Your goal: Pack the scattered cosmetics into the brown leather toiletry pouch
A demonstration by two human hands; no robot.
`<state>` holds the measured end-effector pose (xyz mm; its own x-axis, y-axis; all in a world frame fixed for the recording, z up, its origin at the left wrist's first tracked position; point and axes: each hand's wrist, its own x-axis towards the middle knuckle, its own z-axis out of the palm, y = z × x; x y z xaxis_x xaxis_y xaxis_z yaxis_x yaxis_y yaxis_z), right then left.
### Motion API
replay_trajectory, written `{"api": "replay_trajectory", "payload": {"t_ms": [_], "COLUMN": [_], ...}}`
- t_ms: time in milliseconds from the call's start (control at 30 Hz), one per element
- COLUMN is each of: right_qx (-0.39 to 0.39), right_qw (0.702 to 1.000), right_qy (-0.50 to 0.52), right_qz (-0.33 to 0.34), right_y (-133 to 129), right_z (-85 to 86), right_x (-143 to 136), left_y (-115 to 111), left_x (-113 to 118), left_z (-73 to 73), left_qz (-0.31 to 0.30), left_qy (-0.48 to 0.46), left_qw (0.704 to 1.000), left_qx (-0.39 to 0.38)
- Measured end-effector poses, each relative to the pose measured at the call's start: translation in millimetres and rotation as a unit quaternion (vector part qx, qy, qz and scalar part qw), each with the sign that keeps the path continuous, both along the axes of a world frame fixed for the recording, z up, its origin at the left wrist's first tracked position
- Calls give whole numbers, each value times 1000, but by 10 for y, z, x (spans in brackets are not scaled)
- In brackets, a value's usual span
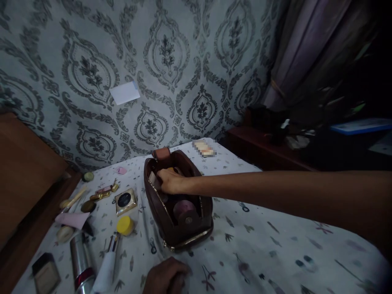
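A brown zip-up makeup bag stands unzipped on the bed, its top gaping wide. My right hand reaches down inside it, fingers bent together against the left inner wall beside a pale flat piece; whatever is in the fingers is hidden. A round pinkish item lies in the near end of the bag. My left hand rests on the sheet just in front of the bag, fingers curled in and nothing visible in them. Left of the bag are a gold compact with a black centre and a yellow-lidded jar.
Further left lie a pink tube, a silver cylinder, a white-handled brush, a foundation bottle and several small cosmetics. A blurred card lies behind the bag. A wooden board borders the left, dark furniture the right.
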<state>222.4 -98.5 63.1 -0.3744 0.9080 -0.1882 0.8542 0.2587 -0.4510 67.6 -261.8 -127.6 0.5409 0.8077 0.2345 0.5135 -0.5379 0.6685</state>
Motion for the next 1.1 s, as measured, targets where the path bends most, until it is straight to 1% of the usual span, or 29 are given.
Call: {"api": "replay_trajectory", "payload": {"t_ms": [100,233,400,467,567,667,733,800,833,867,933,1000,1033,1067,1100], "right_qx": [10,48,71,75,76,63,81,149,194,236,290,323,322,309,279], "right_qw": [1000,999,996,995,994,993,992,984,974,960,928,898,886,883,891], "right_qy": [-7,-11,-16,-15,-14,-20,-10,37,73,112,178,211,213,208,193], "right_qz": [9,23,49,58,75,94,95,87,88,98,149,213,255,285,302], "right_y": [0,-14,-4,25,79,103,61,-60,-154,-268,-536,-808,-927,-1026,-1102], "right_z": [-56,-132,-197,-199,-157,-56,30,109,139,159,158,92,32,-45,-139], "right_x": [-21,-24,-8,-7,-6,15,43,69,77,78,50,-22,-76,-140,-212], "left_y": [16,29,-3,-34,-86,-127,-147,-162,-167,-169,-164,-150,-143,-139,-141], "left_x": [-10,6,64,83,98,102,91,55,23,-22,-148,-317,-411,-507,-601], "left_z": [37,137,293,343,393,444,505,592,641,691,782,851,877,895,907], "left_qz": [-15,-39,-17,6,39,40,38,47,56,69,111,173,212,250,284], "left_qy": [2,-12,-34,-35,-35,-40,-34,-16,1,24,81,146,177,208,237], "left_qw": [1000,999,999,999,997,997,997,998,998,997,990,970,956,939,920], "left_qx": [-17,-32,-37,-40,-53,-58,-55,-43,-27,-5,45,85,101,116,130]}}
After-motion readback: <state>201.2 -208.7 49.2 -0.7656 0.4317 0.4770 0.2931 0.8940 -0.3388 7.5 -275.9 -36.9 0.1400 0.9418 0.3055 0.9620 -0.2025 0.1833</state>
